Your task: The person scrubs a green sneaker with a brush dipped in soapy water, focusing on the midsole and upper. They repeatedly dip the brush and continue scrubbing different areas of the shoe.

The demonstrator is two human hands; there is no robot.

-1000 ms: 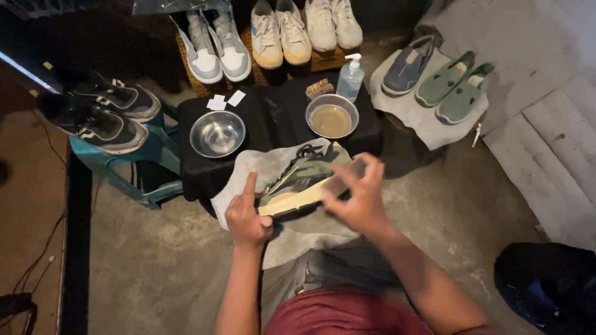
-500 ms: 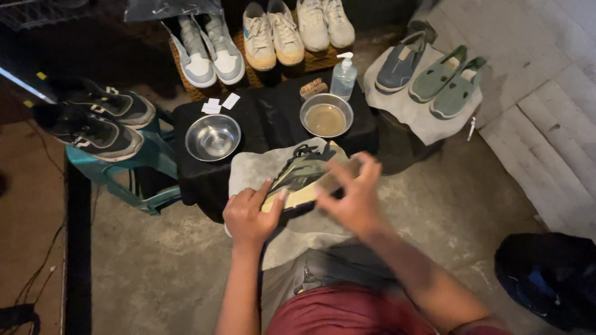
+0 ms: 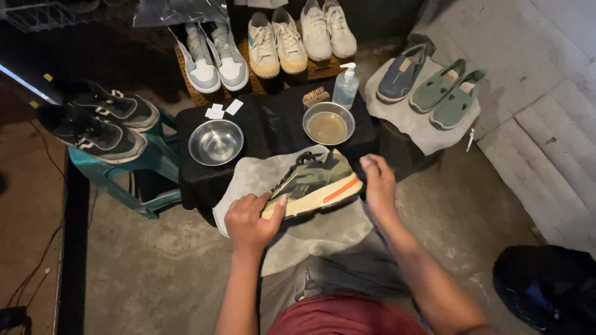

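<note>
Two hands are on one olive-green sneaker (image 3: pixel 315 181), which lies on a grey cloth (image 3: pixel 261 177) at the table's near edge. The left hand (image 3: pixel 251 220) clamps the toe, fingers curled over the pale sole; the right hand (image 3: pixel 379 181) sits at the heel, whether its fingers pinch anything I cannot tell. At twelve o'clock stands a steel bowl of murky liquid (image 3: pixel 328 124), at ten o'clock an empty steel bowl (image 3: pixel 216 142). Risk: a shove could slide cloth and sneaker off the edge.
</note>
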